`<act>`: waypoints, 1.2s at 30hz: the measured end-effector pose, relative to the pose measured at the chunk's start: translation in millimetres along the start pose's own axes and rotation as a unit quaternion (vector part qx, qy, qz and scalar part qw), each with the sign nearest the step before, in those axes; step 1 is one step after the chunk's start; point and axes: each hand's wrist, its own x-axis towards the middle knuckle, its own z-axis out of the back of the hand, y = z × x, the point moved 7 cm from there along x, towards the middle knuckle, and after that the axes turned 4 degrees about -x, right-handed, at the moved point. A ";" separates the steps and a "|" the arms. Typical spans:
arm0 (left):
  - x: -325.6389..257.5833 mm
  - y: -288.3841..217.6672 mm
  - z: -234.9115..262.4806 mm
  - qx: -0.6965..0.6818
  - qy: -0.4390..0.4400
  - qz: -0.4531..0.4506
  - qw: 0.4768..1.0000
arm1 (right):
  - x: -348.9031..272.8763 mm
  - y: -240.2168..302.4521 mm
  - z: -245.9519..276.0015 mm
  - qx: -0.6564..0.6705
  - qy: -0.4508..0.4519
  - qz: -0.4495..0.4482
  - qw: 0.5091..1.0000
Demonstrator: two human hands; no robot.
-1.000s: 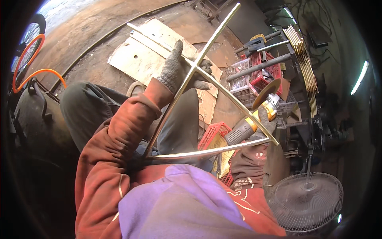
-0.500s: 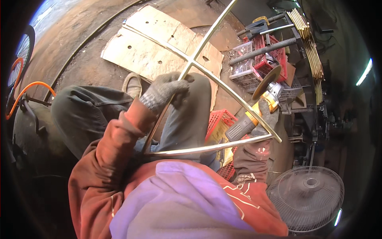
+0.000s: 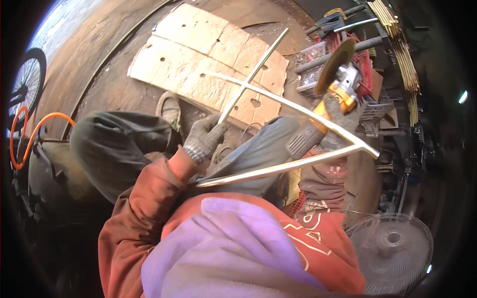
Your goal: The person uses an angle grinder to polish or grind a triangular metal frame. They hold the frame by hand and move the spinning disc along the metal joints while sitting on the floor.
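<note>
- Setting: we recorded a brown workshop floor (image 3: 124, 94), brighter at the upper left and dim along the right side.
- Cardboard sheet (image 3: 191, 57), one: we found it flat on the floor, creased and pierced by several holes.
- Metal frame (image 3: 244, 85), one, of slender pale-gold bars: we noted it raised in front of the body, above the legs, its crossing over the cardboard sheet in view. Two bars met at a corner on the right; the lower left end ran in beside the sleeve.
- Left hand (image 3: 206, 135), in a grey knit glove: of the two hands, we listed this one with fingers curled firmly round a bar of the metal frame, below the crossing.
- Right hand (image 3: 343, 116), gloved likewise: we saw it wrapped about the body of a yellow-and-grey angle grinder (image 3: 342, 93). A bar passed before it; whether they touched, we could not tell.
- Disc (image 3: 336, 64), brown, round: we entered it as mounted on the angle grinder, at the end away from the body.
- Right side: we counted in a pale crate (image 3: 310, 54), a red crate (image 3: 365, 64), a bundle of brass-coloured rods (image 3: 403, 54) and a caged fan (image 3: 392, 243).
- Left side: we logged a spoked wheel (image 3: 24, 84) and an orange hose (image 3: 54, 114).
- Clothing: we described an orange-red sweatshirt (image 3: 134, 208), a purple cloth (image 3: 233, 238) over it, and dark trousers (image 3: 124, 154).
</note>
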 end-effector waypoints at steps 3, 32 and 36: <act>4.8 -9.3 -4.3 -0.004 -0.006 0.006 1.000 | -7.4 -2.5 4.9 -0.016 -0.013 0.006 1.000; 107.6 -88.5 -3.9 0.232 0.014 -0.110 0.966 | -104.5 20.9 60.6 0.192 0.061 -0.175 0.964; 121.7 -94.0 -6.0 0.304 0.006 -0.119 0.945 | -107.2 13.9 62.2 0.160 0.089 -0.186 0.965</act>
